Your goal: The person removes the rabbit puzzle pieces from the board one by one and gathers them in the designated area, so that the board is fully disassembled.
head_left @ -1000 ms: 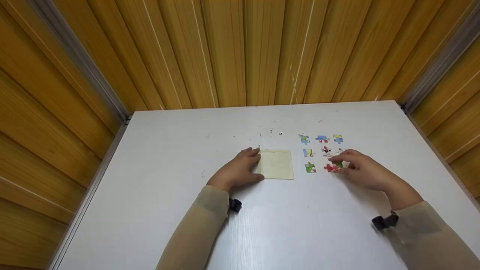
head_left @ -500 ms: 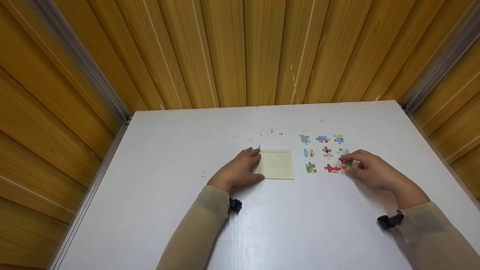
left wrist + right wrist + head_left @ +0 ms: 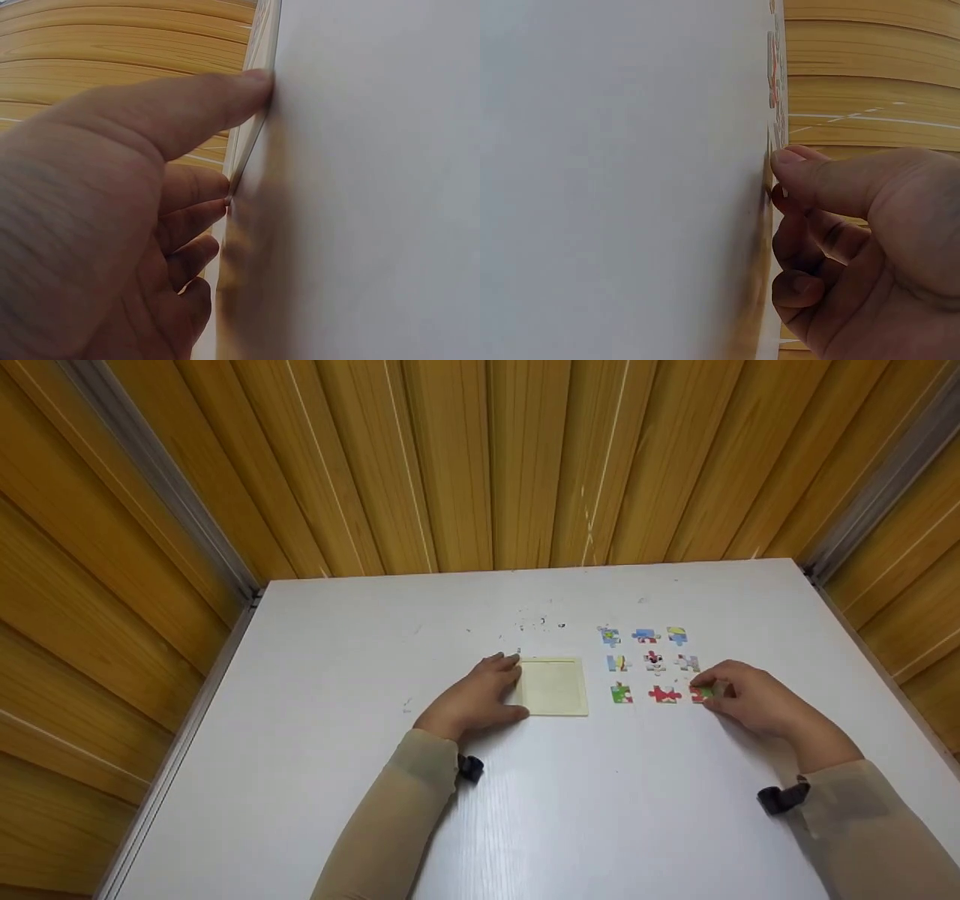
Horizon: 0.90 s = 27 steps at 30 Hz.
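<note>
A cream square puzzle tray with a raised rim lies on the white table. My left hand grips its left side, thumb at the near corner and fingers at the far one; the left wrist view shows the thumb against the tray's edge. To the right, jigsaw pieces lie apart in three rows of three. Between thumb and index finger, my right hand pinches the red-and-green jigsaw piece at the right end of the nearest row. Beside it lies a red jigsaw piece. In the right wrist view, the right hand's fingers are bent.
Other jigsaw pieces include a green one, a dog-face one and a blue one. Dark scuff marks dot the table behind the tray. Wood-look panels enclose the back and sides.
My right hand has slid the red-and-green piece rightward, away from the red piece, and uncovered the right piece of the middle row. The left hand stays on the tray.
</note>
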Tool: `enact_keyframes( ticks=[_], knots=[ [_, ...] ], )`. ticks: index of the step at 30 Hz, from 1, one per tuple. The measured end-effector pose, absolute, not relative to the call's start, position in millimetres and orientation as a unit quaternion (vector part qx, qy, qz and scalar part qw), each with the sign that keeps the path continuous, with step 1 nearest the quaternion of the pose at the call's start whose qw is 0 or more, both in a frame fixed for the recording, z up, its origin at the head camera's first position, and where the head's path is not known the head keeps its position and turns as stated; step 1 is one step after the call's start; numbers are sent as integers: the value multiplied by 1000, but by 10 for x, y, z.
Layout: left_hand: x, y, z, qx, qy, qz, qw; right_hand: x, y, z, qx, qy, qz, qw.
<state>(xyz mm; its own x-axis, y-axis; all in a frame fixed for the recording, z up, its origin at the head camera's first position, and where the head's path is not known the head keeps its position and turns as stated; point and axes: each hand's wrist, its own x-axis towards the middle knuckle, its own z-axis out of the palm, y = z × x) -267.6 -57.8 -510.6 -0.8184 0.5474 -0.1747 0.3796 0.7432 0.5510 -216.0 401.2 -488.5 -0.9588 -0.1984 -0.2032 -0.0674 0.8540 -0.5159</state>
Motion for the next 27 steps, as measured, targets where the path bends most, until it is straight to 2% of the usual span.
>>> enact_keyframes(
  ticks=[17,27],
  knots=[
    [-2700,-545,-5092,263,919,246,162,-2183,4007,-4878,-59,955,-254,139],
    [-2649,-866,-5032,249,930,231,144,-2259,3979,-4847,-55,960,-244,129]
  ],
)
